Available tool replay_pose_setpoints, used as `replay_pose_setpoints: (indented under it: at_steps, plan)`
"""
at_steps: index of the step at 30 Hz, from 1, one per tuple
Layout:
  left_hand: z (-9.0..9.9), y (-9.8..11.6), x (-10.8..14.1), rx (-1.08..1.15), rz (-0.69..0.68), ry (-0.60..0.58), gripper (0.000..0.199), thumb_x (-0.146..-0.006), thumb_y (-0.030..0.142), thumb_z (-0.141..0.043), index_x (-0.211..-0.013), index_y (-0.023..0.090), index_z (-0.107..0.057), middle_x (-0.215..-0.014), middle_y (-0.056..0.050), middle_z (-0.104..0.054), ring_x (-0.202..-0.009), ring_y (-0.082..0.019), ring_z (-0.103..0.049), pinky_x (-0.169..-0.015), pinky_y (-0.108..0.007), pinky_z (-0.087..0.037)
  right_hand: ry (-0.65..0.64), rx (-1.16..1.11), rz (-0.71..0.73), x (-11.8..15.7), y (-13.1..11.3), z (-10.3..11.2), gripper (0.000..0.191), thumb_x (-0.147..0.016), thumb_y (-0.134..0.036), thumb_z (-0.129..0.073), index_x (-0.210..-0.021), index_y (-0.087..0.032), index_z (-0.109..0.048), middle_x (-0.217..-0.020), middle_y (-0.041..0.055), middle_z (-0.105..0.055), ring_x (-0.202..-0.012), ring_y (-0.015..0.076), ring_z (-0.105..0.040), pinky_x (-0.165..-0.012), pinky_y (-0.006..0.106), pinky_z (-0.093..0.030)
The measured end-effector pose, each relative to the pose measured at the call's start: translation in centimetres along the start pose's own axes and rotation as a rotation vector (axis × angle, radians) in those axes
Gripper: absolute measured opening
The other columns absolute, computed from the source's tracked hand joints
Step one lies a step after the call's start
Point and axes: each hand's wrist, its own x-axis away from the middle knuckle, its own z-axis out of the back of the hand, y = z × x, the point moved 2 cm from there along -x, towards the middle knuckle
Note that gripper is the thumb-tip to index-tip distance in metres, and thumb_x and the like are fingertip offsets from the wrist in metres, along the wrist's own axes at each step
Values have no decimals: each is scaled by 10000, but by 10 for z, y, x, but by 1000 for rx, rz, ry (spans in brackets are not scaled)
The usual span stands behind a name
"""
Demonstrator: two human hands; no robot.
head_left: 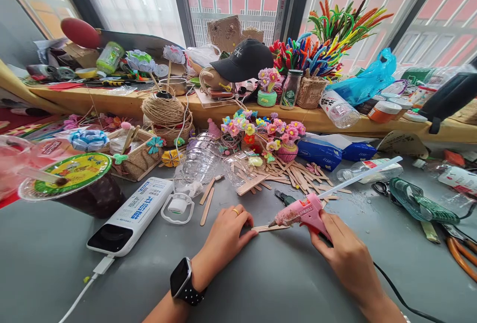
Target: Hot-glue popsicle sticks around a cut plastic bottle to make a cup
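Note:
My right hand (341, 248) is wrapped round the handle of a pink glue gun (303, 213). A clear glue stick (361, 176) pokes out of its back, and its nozzle points left, at or just above a wooden craft stick (270, 228). That stick lies low over the grey table, its left end at the fingertips of my left hand (231, 231). The thumb and fingers there are pinched on this end. Behind the glue gun lies a dark green-handled cutter (285, 198), partly covered by it. A pile of loose craft sticks (298, 171) spreads beyond.
Left of my hands are a white power bank (132, 216) with a cable, a lidded drink cup (74, 184) and a clear plastic bottle (199, 164). Orange-handled scissors (460, 253) lie at right. The glue gun's black cord (398, 285) runs along the table. A crowded shelf (238, 114) stands behind.

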Motion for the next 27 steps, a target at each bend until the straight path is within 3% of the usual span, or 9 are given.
replay_pose_setpoints:
  at_steps: [27]
  plan:
    - [-2, -1, -1, 9, -22, 32, 95, -771, 274, -582, -795, 186, -555, -831, -24, -584, -778, -188, -535, -686, -310, -381, -10, 28, -8, 1, 6, 2, 256, -847, -206, -374, -1037, -112, -517, -860, 100, -639, -727, 198, -618, -635, 310, -478]
